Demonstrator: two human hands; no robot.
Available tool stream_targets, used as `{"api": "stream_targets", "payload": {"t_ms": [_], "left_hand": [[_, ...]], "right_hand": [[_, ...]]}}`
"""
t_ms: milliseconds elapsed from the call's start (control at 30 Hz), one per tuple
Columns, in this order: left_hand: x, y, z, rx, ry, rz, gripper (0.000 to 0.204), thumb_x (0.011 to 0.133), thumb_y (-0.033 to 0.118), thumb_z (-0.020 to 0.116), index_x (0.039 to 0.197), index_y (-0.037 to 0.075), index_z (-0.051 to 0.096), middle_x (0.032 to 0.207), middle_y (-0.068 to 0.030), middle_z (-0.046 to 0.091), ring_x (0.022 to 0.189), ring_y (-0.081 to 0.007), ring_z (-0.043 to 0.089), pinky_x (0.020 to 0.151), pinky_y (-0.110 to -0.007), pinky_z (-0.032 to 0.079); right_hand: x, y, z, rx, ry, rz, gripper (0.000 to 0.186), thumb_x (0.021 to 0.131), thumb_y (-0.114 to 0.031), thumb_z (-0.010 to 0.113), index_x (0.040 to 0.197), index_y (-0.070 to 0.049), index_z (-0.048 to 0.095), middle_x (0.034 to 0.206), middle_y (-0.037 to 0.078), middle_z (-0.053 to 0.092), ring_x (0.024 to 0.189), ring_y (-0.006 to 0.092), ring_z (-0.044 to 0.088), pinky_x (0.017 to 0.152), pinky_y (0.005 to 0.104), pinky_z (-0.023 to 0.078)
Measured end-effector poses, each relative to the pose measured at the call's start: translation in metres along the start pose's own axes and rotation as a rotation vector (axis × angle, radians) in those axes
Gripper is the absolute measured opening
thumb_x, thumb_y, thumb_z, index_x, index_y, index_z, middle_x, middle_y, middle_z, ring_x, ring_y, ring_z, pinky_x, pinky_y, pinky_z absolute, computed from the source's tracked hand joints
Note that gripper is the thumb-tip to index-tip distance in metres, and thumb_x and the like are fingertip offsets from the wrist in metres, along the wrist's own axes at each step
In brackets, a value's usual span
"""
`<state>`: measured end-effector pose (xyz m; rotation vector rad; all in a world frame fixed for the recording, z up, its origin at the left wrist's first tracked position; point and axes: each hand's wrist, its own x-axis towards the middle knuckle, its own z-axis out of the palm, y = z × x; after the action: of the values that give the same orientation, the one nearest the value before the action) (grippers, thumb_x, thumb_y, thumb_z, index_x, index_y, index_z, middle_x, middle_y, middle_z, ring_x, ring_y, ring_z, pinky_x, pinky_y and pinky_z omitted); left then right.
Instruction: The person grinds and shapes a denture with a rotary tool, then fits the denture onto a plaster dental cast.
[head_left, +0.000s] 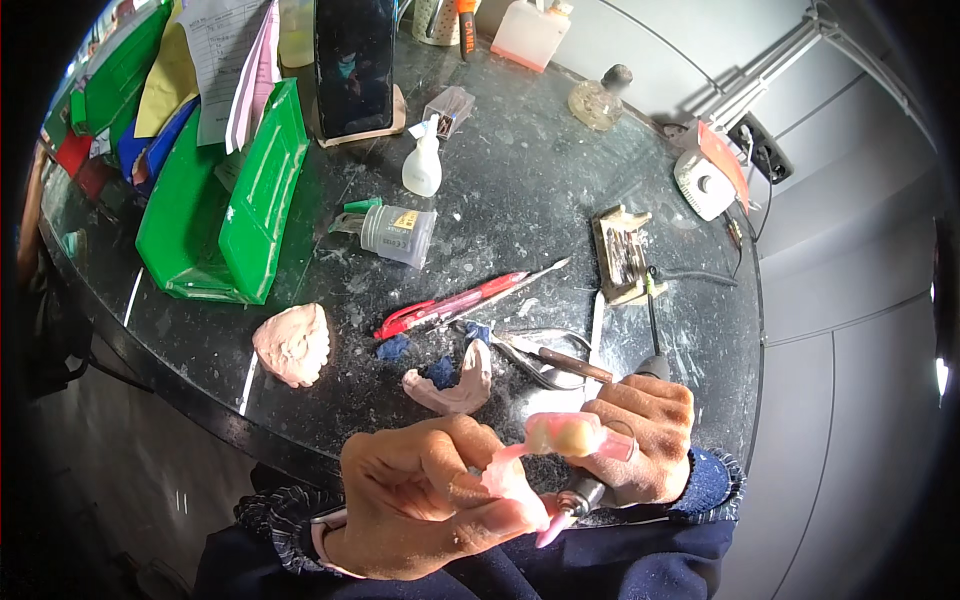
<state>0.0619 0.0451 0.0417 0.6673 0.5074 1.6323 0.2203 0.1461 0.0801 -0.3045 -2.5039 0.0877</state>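
Dusty black table [520,190], brightly lit. Pink denture [510,476] is held up by the near edge, L hand [420,500] pinching one end, prob. to keep teeth [570,437] uncovered; R hand [648,440] wraps drill [585,492], tip [552,531] just below; plaster cast [293,345] beyond, prob. for reach.
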Motion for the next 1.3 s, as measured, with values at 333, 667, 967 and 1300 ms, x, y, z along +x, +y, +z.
{"api": "stream_targets", "payload": {"t_ms": [333,667,967,1300], "left_hand": [[-0.002,0.004,0.005,-0.053,0.054,-0.044,0.029,0.072,0.016,0.077,0.084,0.000,0.056,0.092,-0.0161,0.062,0.076,-0.0237,0.066,0.060,-0.037,0.057],[0.001,0.007,0.010,-0.025,0.083,-0.066,0.025,0.069,0.011,0.079,0.074,0.003,0.055,0.079,-0.0119,0.059,0.063,-0.0178,0.061,0.057,-0.030,0.053],[-0.004,0.000,0.005,0.078,0.120,-0.062,0.030,0.074,0.024,0.075,0.063,0.004,0.056,0.082,-0.0180,0.065,0.075,-0.0210,0.064,0.084,-0.046,0.047],[-0.002,-0.001,0.008,0.048,0.146,-0.056,0.031,0.076,0.026,0.073,0.061,0.003,0.059,0.084,-0.0213,0.064,0.083,-0.0210,0.063,0.089,-0.050,0.043]], "right_hand": [[0.002,-0.004,-0.004,0.034,-0.064,0.042,0.046,0.065,-0.053,0.068,0.060,-0.012,0.047,0.055,-0.001,0.046,0.044,0.0112,0.047,0.040,0.0245,0.038],[0.004,-0.002,-0.003,0.092,-0.024,0.026,0.043,0.067,-0.050,0.067,0.063,-0.010,0.052,0.049,-0.003,0.042,0.038,0.0110,0.043,0.035,0.0264,0.026],[0.002,-0.004,-0.006,-0.009,-0.045,0.031,0.043,0.064,-0.046,0.069,0.060,-0.012,0.045,0.055,-0.001,0.045,0.044,0.0113,0.045,0.040,0.0245,0.036],[0.000,-0.004,0.002,0.005,-0.005,0.038,0.044,0.062,-0.047,0.069,0.058,-0.011,0.044,0.055,-0.001,0.044,0.043,0.0110,0.044,0.039,0.0246,0.034]]}}
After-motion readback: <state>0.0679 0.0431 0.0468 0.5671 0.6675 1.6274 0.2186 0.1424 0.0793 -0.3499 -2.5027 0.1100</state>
